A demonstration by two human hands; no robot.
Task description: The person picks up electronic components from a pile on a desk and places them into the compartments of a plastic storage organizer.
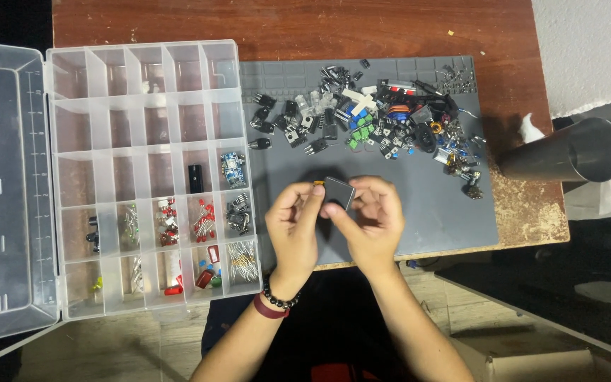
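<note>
From the head view, a clear compartment box (143, 177) lies open on the left of the surface (284, 28), lid folded out. Its far cells look bare; the near ones hold red LEDs (204, 223), resistors (242, 260), a small blue board (233, 170) and other little parts (too small to tell apart). A loose heap of components (376, 117) sits far on the grey mat (426, 205). Above the mat's near middle, the left hand (293, 223) and right hand (369, 219) both pinch a small dark square part (339, 191), tilted, long axis running left-far to right-near. A metal cylinder (567, 152) lies at right.
</note>
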